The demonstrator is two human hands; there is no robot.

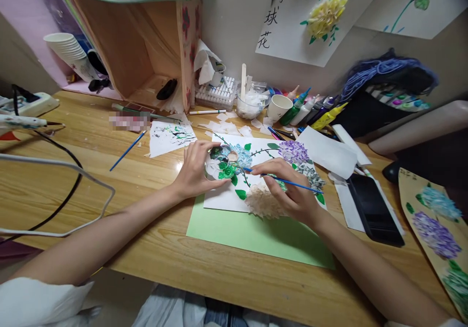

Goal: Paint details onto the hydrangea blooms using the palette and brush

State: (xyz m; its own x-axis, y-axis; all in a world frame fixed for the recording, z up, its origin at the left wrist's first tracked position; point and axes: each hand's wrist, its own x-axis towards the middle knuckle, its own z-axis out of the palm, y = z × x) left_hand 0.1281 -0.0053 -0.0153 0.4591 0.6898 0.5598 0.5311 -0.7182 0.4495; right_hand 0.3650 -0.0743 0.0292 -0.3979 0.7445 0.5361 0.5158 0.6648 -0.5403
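My left hand [195, 168] grips a small round paint palette [215, 168] by its edge, thumb on the near side and fingers on the far side. Green, black and brownish paint lies in its wells. A thin blue paintbrush [309, 188] is pinched in my right hand [292, 188], its tip pointing left at the palette. Both hands are over a white sheet [221, 201] with painted stems and leaves. On it are a purple flower [293, 151], a light blue one partly behind the palette, a grey one [310, 177] and a beige one [263, 202] partly under my right hand.
Green paper [256, 234] lies under the sheet. Leftward are a paint-smeared paper [171, 137], another blue brush [127, 151] and cables [76, 171]. Behind stand a paper cup [280, 106], a tub [250, 105] and paint bottles [300, 107]. A phone [375, 210] rests at right.
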